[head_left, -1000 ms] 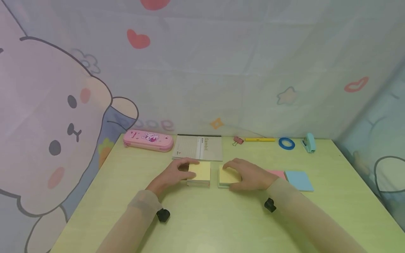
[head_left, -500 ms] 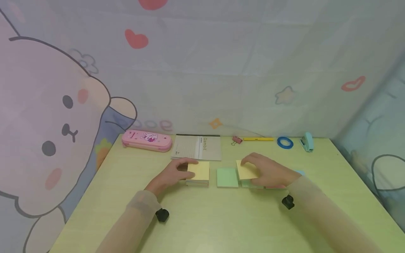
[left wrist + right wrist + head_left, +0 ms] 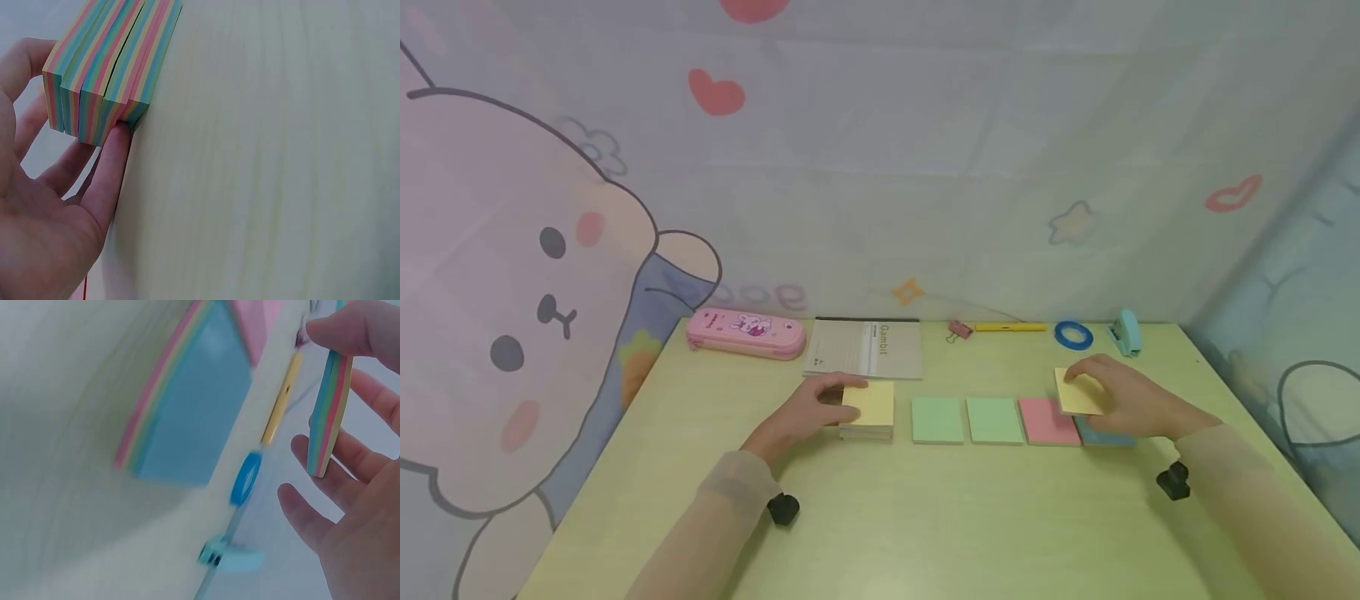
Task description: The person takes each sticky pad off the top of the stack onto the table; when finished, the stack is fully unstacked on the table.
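Right hand [image 3: 372, 506] pinches a striped pad [image 3: 329, 419], apart from that blue-topped pad [image 3: 194, 406]; yellow pen [image 3: 281, 400], blue ring [image 3: 239, 480], mint stapler [image 3: 234, 557] sit behind!

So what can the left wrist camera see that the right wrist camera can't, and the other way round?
Only the left wrist view shows the left hand gripping the tall stack of sticky pads. Only the right wrist view shows the right hand pinching a lifted pad, plus the blue pad, pink pad, yellow pen, blue ring and mint stapler. Both show the tabletop and stripy, coloured pad edges.
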`<state>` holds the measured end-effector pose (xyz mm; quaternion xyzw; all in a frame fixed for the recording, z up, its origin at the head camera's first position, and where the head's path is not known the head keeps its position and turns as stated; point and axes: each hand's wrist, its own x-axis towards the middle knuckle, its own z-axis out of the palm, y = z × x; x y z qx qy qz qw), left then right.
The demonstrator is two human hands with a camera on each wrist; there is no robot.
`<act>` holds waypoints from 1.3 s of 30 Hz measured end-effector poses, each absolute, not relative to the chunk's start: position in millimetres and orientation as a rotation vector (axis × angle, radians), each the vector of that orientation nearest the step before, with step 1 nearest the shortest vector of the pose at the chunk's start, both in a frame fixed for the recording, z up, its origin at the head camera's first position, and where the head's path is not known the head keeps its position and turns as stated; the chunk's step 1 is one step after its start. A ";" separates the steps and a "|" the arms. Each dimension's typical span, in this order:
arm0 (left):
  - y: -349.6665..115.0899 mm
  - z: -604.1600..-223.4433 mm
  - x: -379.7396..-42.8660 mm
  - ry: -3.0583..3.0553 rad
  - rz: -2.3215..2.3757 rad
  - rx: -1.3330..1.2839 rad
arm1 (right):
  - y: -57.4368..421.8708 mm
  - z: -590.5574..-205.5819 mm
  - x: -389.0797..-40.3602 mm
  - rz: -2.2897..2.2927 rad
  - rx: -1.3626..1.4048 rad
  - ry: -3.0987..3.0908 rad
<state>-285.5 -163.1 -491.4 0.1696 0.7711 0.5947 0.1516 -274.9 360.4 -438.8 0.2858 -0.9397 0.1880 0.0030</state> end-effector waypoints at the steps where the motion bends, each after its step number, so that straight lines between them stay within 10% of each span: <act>1: -162.9 -491.2 -285.7 2.213 1.708 0.489 | 368.9 -439.6 -273.7 0.574 0.873 -2.949; 39: -162.8 -488.3 -285.4 2.245 1.690 0.505 | 486.8 -474.7 -252.3 0.595 0.783 -2.954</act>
